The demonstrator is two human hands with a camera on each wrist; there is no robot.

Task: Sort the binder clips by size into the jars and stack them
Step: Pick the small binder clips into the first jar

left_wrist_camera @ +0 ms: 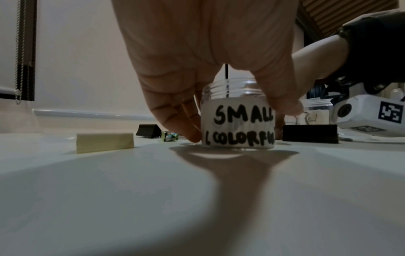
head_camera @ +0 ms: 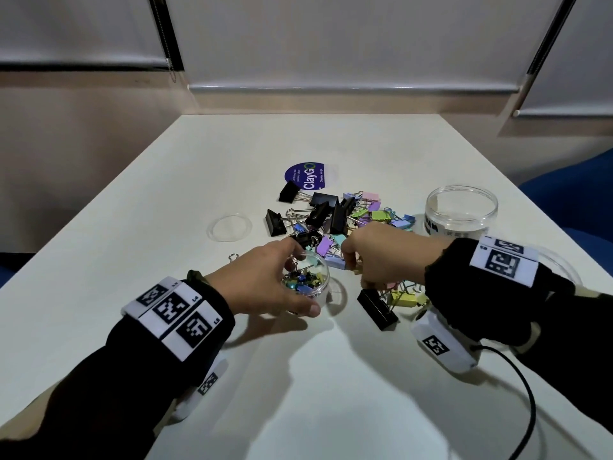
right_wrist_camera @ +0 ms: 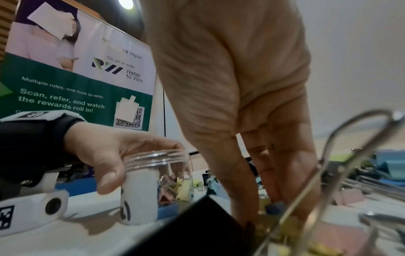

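A small clear jar [head_camera: 315,277] labelled "SMALL (COLORFUL)" [left_wrist_camera: 238,121] stands open on the white table [head_camera: 298,393] with several small coloured binder clips inside. My left hand [head_camera: 302,279] grips it from above, thumb on the near side. My right hand [head_camera: 348,260] reaches down into the mixed pile of clips [head_camera: 361,210] just right of the jar. Its fingers [right_wrist_camera: 291,173] point down among the clips. Their tips are hidden behind a large black clip [right_wrist_camera: 197,228], so I cannot see whether they pinch anything. A larger clear jar [head_camera: 461,210] stands open and empty at the right.
A clear lid [head_camera: 229,227] lies left of the pile, and a round purple sticker [head_camera: 305,175] lies behind it. A large black clip [head_camera: 376,308] and yellow clips [head_camera: 403,298] lie under my right wrist. A black cable [head_camera: 527,393] trails at the near right. A pale yellow clip [left_wrist_camera: 105,142] lies left of the jar.
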